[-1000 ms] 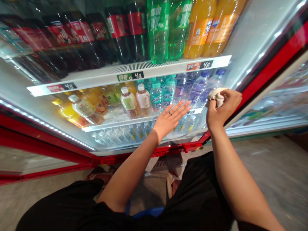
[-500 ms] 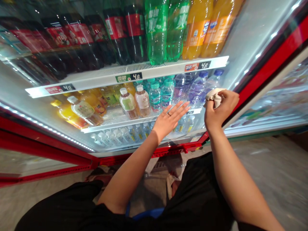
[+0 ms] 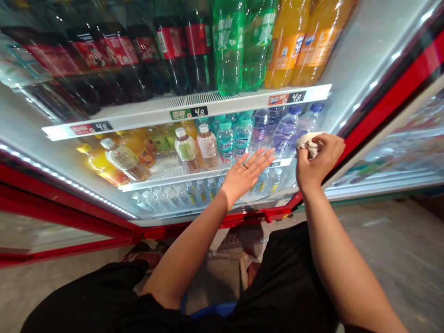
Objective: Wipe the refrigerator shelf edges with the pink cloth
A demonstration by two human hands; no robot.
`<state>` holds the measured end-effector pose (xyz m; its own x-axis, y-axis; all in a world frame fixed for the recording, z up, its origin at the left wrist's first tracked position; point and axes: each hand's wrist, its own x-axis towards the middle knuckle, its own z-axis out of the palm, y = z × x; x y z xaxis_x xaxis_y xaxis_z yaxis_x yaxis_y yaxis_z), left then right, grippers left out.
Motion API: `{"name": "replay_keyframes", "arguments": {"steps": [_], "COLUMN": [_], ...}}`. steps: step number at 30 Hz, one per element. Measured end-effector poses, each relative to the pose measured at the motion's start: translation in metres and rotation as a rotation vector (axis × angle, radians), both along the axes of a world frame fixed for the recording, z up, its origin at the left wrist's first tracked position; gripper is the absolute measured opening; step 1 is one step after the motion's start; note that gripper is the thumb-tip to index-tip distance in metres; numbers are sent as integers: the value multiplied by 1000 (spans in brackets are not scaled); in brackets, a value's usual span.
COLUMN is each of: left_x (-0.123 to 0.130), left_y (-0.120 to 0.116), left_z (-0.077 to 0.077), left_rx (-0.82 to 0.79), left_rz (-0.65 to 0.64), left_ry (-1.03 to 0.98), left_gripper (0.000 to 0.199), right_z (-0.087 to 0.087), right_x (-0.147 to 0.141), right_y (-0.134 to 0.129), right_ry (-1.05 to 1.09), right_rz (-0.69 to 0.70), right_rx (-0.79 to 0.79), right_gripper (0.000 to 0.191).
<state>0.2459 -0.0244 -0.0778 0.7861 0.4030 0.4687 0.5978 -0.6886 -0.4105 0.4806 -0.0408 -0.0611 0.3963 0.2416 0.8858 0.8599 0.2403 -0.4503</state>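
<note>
My right hand (image 3: pixel 322 157) grips a bunched white cloth (image 3: pixel 308 144) in front of the purple-labelled bottles, close to the red door frame on the right. With fingers stretched out, my left hand (image 3: pixel 248 172) is by the front edge of the middle shelf (image 3: pixel 194 176); it holds nothing, and I cannot tell whether it touches the shelf. Turquoise bottles (image 3: pixel 226 138) stand just behind it, and a purple-labelled bottle (image 3: pixel 287 129) is between the two hands.
Large cola bottles (image 3: pixel 169 51), green bottles (image 3: pixel 229 46) and orange soda bottles (image 3: pixel 286 51) fill the upper shelf (image 3: pixel 243 104). Small water bottles (image 3: pixel 190 192) line the bottom. A red door (image 3: pixel 62 208) stands open at left. Something blue (image 3: pixel 217 309) lies on the floor below me.
The whole view has shifted slightly, with the shelves a little to the right. Both hands keep nearly the same pose, and the cloth stays in my right hand.
</note>
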Motion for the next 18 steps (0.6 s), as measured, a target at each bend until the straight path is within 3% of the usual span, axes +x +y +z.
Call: {"name": "replay_keyframes", "arguments": {"steps": [8, 13, 18], "left_x": [0, 0, -1], "left_y": [1, 1, -1], "left_z": [-2, -2, 1], "left_rx": [32, 31, 9], "left_rz": [2, 4, 6], "left_ry": [-6, 3, 23], "left_gripper": [102, 116, 108], "right_z": [2, -3, -3], "right_x": [-5, -6, -8], "right_y": [-2, 0, 1], "right_ry": [-52, -51, -86], "right_rz": [-3, -1, 10], "right_rx": [4, 2, -24], "right_gripper": [29, 27, 27]}}
